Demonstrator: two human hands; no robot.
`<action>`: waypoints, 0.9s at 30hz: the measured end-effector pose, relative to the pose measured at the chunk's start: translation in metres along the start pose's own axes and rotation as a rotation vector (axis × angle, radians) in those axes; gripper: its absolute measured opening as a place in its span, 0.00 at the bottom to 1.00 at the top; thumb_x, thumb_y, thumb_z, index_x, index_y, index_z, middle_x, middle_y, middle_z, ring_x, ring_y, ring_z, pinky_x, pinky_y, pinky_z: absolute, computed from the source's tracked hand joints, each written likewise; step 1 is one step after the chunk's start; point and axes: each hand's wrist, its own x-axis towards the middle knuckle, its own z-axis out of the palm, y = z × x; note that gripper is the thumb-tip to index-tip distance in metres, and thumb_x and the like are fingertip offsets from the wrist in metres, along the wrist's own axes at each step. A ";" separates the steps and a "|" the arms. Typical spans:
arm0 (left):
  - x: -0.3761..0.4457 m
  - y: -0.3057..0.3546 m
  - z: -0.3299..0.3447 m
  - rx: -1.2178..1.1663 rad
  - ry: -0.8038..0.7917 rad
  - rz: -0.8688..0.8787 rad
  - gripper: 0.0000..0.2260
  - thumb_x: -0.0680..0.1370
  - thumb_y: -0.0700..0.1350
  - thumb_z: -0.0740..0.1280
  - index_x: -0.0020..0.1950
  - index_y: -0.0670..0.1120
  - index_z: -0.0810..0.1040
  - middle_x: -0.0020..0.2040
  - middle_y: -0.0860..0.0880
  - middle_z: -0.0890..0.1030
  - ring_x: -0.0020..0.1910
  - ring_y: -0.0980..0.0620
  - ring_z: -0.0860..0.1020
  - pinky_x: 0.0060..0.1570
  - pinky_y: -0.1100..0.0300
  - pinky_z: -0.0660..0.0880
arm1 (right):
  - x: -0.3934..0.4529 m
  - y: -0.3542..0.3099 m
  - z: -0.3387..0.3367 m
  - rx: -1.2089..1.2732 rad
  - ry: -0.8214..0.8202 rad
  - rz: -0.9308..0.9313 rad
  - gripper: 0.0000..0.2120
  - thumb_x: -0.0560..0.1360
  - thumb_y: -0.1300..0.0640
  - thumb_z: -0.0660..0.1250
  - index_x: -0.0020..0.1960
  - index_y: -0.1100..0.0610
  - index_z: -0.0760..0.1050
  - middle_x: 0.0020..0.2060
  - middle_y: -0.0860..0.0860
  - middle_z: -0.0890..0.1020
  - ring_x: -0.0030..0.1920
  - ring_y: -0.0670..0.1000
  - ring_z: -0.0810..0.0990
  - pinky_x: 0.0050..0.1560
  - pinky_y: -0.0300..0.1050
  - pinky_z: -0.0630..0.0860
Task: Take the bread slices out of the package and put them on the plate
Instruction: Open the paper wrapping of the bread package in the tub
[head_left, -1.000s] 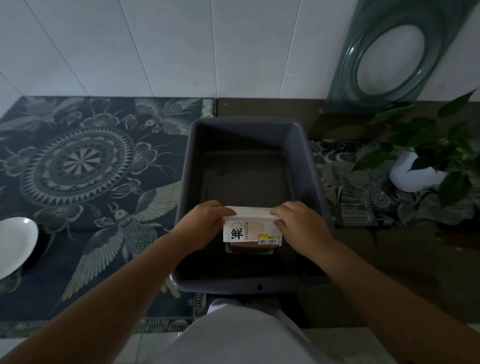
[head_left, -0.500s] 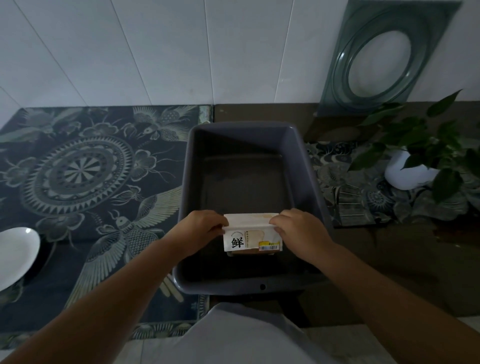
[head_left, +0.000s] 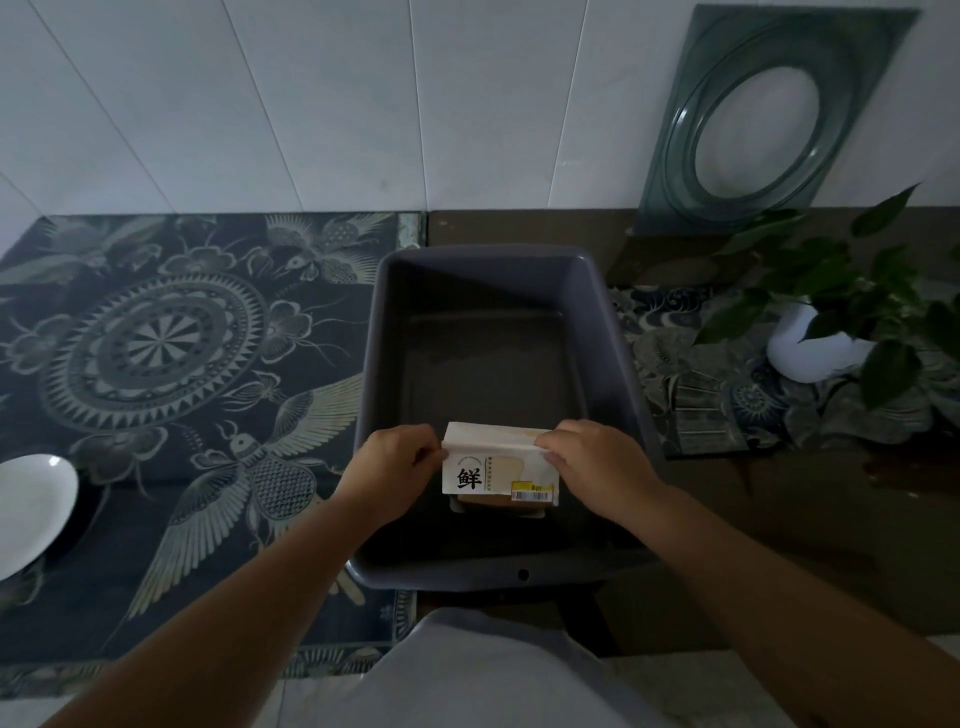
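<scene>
A white bread package (head_left: 496, 470) with a black character and a yellow price label is held over the near end of a grey plastic tub (head_left: 498, 275). My left hand (head_left: 389, 467) pinches its top left corner and my right hand (head_left: 597, 465) pinches its top right corner. Brown bread shows through the package's lower edge. A white plate (head_left: 31, 512) lies at the far left edge on the patterned cloth, well away from both hands.
A dark patterned cloth (head_left: 171, 364) covers the counter left of the tub. A potted plant in a white pot (head_left: 815, 353) stands at the right. A green glass dish (head_left: 763, 114) leans against the tiled wall behind it.
Both hands keep their grip on the package's top corners; the package has barely shifted over the tub. The view has tilted slightly.
</scene>
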 end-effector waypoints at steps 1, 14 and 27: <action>0.000 0.000 0.002 -0.020 -0.002 -0.047 0.07 0.76 0.45 0.70 0.39 0.49 0.77 0.36 0.56 0.79 0.35 0.57 0.77 0.35 0.55 0.78 | 0.000 0.000 0.000 0.002 -0.008 0.001 0.04 0.72 0.57 0.71 0.47 0.52 0.80 0.38 0.49 0.80 0.38 0.50 0.79 0.30 0.40 0.68; -0.005 0.004 0.007 -0.076 -0.069 -0.163 0.05 0.76 0.50 0.70 0.43 0.56 0.74 0.38 0.58 0.79 0.36 0.63 0.77 0.30 0.72 0.69 | 0.002 0.001 0.000 0.176 0.020 0.123 0.10 0.76 0.58 0.66 0.57 0.53 0.79 0.48 0.50 0.80 0.46 0.51 0.80 0.39 0.43 0.76; -0.018 0.020 0.005 -0.084 0.074 0.095 0.08 0.76 0.42 0.71 0.55 0.45 0.83 0.47 0.48 0.81 0.42 0.51 0.80 0.42 0.54 0.80 | -0.022 -0.010 -0.003 0.229 0.142 0.149 0.08 0.76 0.58 0.68 0.55 0.56 0.80 0.52 0.51 0.81 0.49 0.49 0.80 0.43 0.40 0.76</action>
